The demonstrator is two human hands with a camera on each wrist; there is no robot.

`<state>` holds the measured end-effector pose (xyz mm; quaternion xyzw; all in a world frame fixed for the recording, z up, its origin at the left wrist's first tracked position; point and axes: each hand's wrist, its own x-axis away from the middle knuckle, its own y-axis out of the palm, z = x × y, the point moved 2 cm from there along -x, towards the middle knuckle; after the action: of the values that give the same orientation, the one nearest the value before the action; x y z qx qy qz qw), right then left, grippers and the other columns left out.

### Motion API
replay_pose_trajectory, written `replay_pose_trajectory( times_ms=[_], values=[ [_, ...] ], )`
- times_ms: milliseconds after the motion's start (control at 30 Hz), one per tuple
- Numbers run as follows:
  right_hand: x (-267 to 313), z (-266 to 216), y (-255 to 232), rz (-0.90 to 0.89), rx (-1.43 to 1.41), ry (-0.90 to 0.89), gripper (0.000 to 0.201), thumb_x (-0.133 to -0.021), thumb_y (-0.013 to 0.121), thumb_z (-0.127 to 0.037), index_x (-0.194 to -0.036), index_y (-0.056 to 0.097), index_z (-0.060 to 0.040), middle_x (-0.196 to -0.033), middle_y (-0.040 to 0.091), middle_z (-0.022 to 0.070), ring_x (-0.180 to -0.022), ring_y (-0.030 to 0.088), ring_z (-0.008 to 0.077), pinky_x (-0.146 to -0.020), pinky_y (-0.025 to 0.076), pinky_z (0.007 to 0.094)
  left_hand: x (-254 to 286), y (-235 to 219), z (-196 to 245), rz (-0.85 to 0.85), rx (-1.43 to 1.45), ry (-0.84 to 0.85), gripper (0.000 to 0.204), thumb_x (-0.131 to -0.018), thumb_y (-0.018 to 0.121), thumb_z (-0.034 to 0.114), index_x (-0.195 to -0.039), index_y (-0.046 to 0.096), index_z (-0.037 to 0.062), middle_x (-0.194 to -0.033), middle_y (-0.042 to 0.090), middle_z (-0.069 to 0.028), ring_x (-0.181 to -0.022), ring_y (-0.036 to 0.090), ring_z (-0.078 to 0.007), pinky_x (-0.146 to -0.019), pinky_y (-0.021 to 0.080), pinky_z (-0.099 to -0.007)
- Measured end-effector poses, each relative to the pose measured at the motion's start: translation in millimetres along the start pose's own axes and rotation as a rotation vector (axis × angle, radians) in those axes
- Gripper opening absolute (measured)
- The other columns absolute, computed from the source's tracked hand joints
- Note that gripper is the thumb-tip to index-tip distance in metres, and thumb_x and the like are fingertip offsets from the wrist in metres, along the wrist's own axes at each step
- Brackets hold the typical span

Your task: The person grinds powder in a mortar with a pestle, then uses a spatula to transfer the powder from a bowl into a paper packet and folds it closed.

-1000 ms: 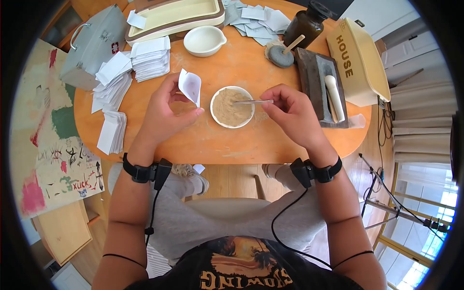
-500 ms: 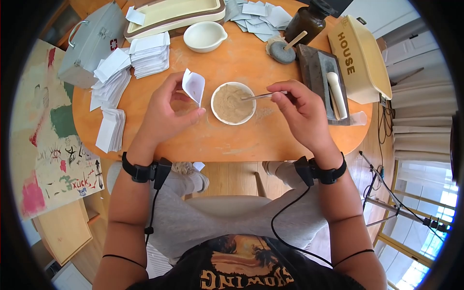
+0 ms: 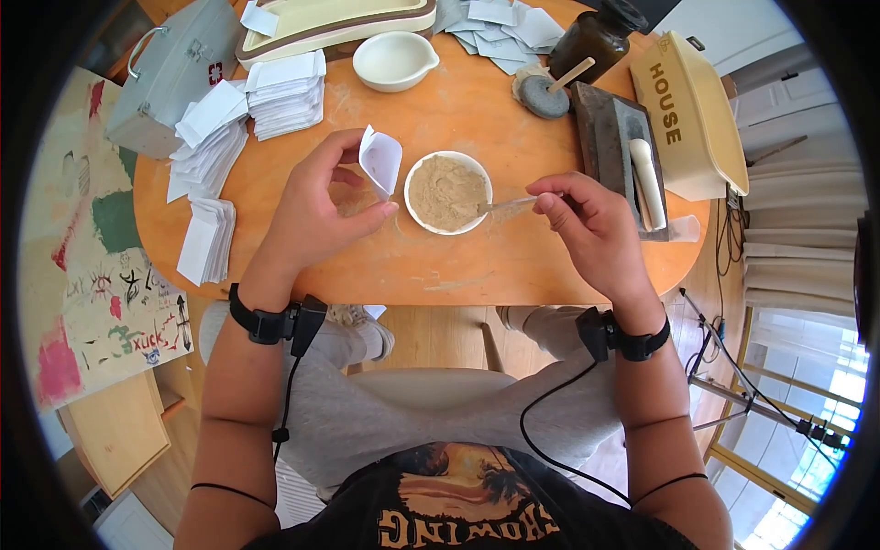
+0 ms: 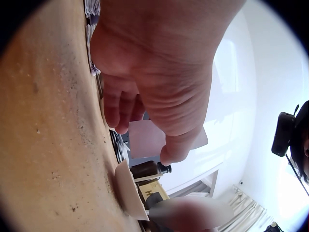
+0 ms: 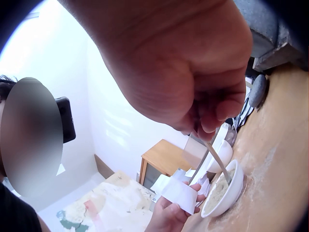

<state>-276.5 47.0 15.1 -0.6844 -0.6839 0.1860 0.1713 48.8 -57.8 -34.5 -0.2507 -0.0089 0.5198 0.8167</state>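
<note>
My left hand (image 3: 321, 206) pinches an open white paper packet (image 3: 381, 163) just left of a white bowl (image 3: 489, 174) holding tan powder (image 3: 446, 192). In the left wrist view the packet (image 4: 146, 140) shows behind that hand's thumb. My right hand (image 3: 600, 234) pinches the handle of a thin metal spatula (image 3: 513, 203), whose tip is at the powder's right edge inside the bowl. In the right wrist view the spatula (image 5: 218, 160) slants down from curled fingers (image 5: 227, 108) into the bowl (image 5: 235, 191).
Stacks of white packets (image 3: 209, 240) line the left, near a metal case (image 3: 174, 82). Behind stand a spouted bowl (image 3: 394, 62) and a cream tray (image 3: 339, 27). On the right are a brown jar (image 3: 591, 44), a grey stone disc (image 3: 543, 97), a pestle (image 3: 647, 183) and a HOUSE box (image 3: 683, 119).
My right hand has moved right and a little towards the body, and the spatula tip has shifted from mid-bowl to the right edge. The left hand with its packet has moved slightly right.
</note>
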Motion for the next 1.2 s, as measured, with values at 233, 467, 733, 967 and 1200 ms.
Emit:
replay_pose_trajectory(
  times_ms=[233, 467, 733, 967, 1200],
  values=[
    [-6.1, 22.9, 14.8, -0.033, -0.188, 0.125, 0.022, -0.114, 0.072, -0.016, -0.124, 0.078, 0.0024, -0.096, 0.077, 0.0009, -0.084, 0.065, 0.0066, -0.075, 0.055, 0.0250, -1.6, 0.7, -0.5, -0.015, -0.003, 0.019, 0.076, -0.082, 0.096, 0.018, -0.147, 0.062, 0.0006, -0.132, 0.076, -0.0121, -0.121, 0.074, -0.0233, -0.097, 0.061, -0.0365],
    [-12.0, 34.5, 19.4, -0.066, -0.397, 0.182, 0.023, -0.116, 0.068, -0.014, -0.126, 0.077, 0.0037, -0.099, 0.077, 0.0019, -0.082, 0.064, 0.0061, -0.075, 0.056, 0.0249, -0.3, 3.3, 3.3, -0.070, -0.002, -0.036, 0.078, -0.082, 0.095, 0.014, -0.149, 0.059, -0.0006, -0.136, 0.071, -0.0105, -0.123, 0.072, -0.0207, -0.106, 0.060, -0.0379],
    [-13.7, 29.4, 15.8, -0.026, -0.470, 0.173, 0.024, -0.116, 0.067, -0.015, -0.128, 0.077, 0.0033, -0.101, 0.078, 0.0028, -0.083, 0.065, 0.0069, -0.076, 0.055, 0.0254, -0.1, 7.2, 7.3, -0.073, -0.053, -0.035, 0.078, -0.081, 0.095, 0.014, -0.149, 0.060, -0.0003, -0.134, 0.072, -0.0102, -0.115, 0.073, -0.0187, -0.098, 0.061, -0.0354],
    [-16.7, 10.2, 9.4, 0.057, -0.570, 0.112, 0.025, -0.117, 0.066, -0.015, -0.131, 0.076, 0.0025, -0.103, 0.080, 0.0050, -0.083, 0.066, 0.0071, -0.077, 0.056, 0.0254, -1.8, 13.6, 4.6, -0.041, -0.071, 0.019, 0.071, -0.079, 0.097, 0.017, -0.142, 0.066, 0.0039, -0.132, 0.073, -0.0101, -0.110, 0.071, -0.0211, -0.087, 0.060, -0.0343],
    [-12.9, -26.7, 28.9, 0.083, -0.106, -0.253, 0.021, -0.112, 0.070, -0.007, -0.129, 0.075, 0.0045, -0.106, 0.078, 0.0075, -0.089, 0.070, 0.0144, -0.080, 0.058, 0.0293, -2.4, 19.2, 13.7, -0.093, -0.144, 0.004, 0.076, -0.078, 0.096, 0.012, -0.146, 0.063, 0.0022, -0.132, 0.074, -0.0081, -0.116, 0.072, -0.0186, -0.090, 0.059, -0.0316]
  ],
)
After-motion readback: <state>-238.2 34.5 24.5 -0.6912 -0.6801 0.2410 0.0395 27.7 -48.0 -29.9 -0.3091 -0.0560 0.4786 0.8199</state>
